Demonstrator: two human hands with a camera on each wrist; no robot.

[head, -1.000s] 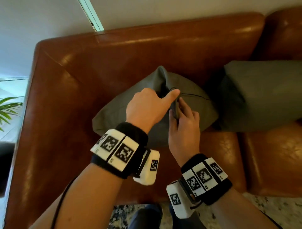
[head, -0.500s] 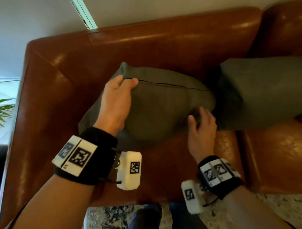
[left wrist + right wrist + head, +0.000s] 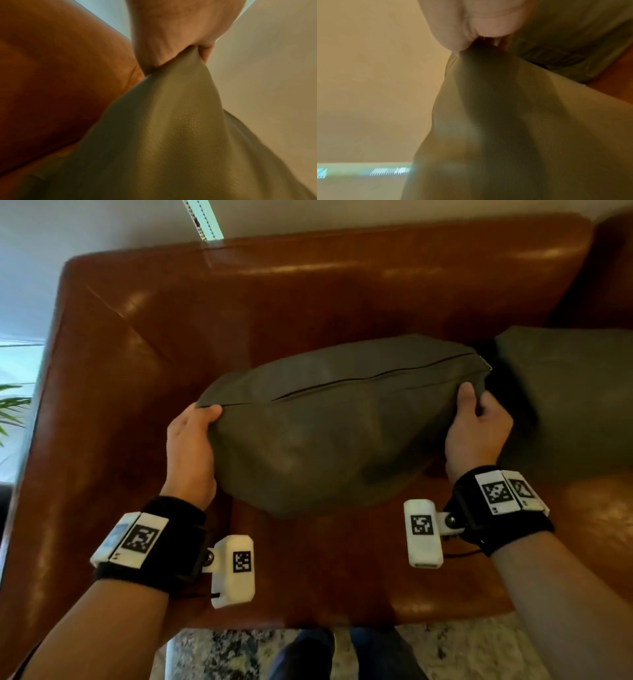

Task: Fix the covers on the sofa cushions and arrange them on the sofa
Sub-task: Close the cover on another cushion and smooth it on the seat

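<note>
A grey-green cushion (image 3: 329,433) in its cover lies lengthwise over the seat of the brown leather sofa (image 3: 239,313), its zip seam running along the top. My left hand (image 3: 191,440) grips the cushion's left corner. My right hand (image 3: 476,422) pinches the right corner, near the zip's end. In the left wrist view the fingers (image 3: 154,54) bunch the cover fabric (image 3: 171,121). The right wrist view is blurred but shows the cover (image 3: 488,108) drawn up into my grip. A second grey-green cushion (image 3: 568,395) lies on the seat to the right.
The sofa's left armrest (image 3: 68,405) and backrest (image 3: 342,261) frame the seat. A patterned rug (image 3: 219,655) and my legs show at the bottom edge. A plant (image 3: 10,409) and a bright window are at the far left.
Both hands left the zip in the middle and spread apart to the cushion's two corners. The cushion turned from end-on to lengthwise across the seat and came closer to me.
</note>
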